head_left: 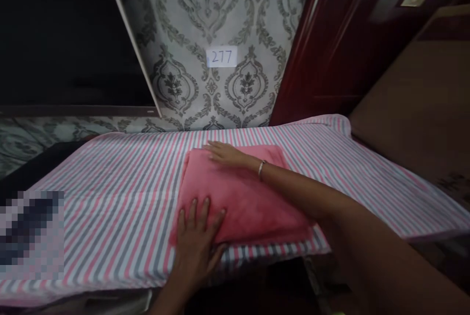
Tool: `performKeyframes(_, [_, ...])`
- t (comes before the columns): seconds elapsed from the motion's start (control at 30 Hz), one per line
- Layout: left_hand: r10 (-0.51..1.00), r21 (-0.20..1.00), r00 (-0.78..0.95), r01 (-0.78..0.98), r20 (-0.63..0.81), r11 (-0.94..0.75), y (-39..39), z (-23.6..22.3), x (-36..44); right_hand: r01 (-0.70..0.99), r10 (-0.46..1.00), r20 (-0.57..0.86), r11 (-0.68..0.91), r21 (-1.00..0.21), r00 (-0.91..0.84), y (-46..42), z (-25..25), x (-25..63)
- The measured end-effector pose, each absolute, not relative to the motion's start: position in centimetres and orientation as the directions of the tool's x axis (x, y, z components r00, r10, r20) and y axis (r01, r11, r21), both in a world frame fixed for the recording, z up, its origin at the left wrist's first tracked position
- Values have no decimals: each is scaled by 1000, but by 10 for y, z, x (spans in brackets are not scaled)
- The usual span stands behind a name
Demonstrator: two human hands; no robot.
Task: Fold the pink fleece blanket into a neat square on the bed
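Observation:
A folded pink cloth (235,192), soft and plush-looking, lies flat on a striped sheet. My left hand (198,234) rests with spread fingers on its near left corner. Across the far left part of the cloth reaches my right hand (227,154), palm down and fingers stretched out; a bracelet (261,170) circles that wrist. Neither hand grips anything. My right forearm hides part of the cloth's right side.
The pink, grey and white striped sheet (121,197) covers the table. A dark screen (69,36) stands at the back left, a dark red door (330,36) at the back right. A paper marked 277 (222,56) is on the patterned wall. A pixelated patch covers the left edge.

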State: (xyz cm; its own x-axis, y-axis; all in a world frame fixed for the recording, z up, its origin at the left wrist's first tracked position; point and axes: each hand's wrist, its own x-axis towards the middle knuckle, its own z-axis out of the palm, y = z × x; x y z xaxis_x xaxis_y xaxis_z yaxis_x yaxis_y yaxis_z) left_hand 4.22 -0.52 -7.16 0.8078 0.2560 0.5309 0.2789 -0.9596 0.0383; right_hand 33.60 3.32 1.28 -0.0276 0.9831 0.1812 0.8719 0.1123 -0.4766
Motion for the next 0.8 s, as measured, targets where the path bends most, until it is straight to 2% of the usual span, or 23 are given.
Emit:
performKeyframes(0.07, [257, 65, 792, 266, 555, -962, -9, -61, 45, 848, 978, 168, 191, -495, -122, -13, 14, 331])
performKeyframes(0.17, [164, 90, 796, 138, 582, -986, -31, -41, 65, 828, 980, 107, 199, -524, -168, -83, 13, 328])
performKeyframes(0.27, [-23, 93, 873, -78, 487, -993, -62, -27, 103, 842, 989, 78, 149, -518, -127, -131, 11, 335])
performKeyframes(0.33, [-61, 113, 920, -113, 386, -987, -80, -28, 130, 867, 993, 60, 114, -485, -97, -146, 8, 346])
performKeyframes(0.43, [-14, 106, 949, -50, 315, -993, -96, -45, 158, 909, 994, 33, 106, -403, -102, -146, 1, 367])
performKeyframes(0.6, [-16, 38, 941, -31, 337, -999, -100, -80, 163, 963, 996, 63, 75, -259, -61, -110, -14, 419])
performKeyframes(0.67, [-15, 31, 941, -27, 337, -999, -100, -83, 160, 962, 997, 79, -1, -274, 23, -90, -21, 443])
performKeyframes(0.8, [8, 59, 946, -12, 325, -998, -102, -76, 158, 893, 972, 50, -192, -407, 231, -58, -46, 487])
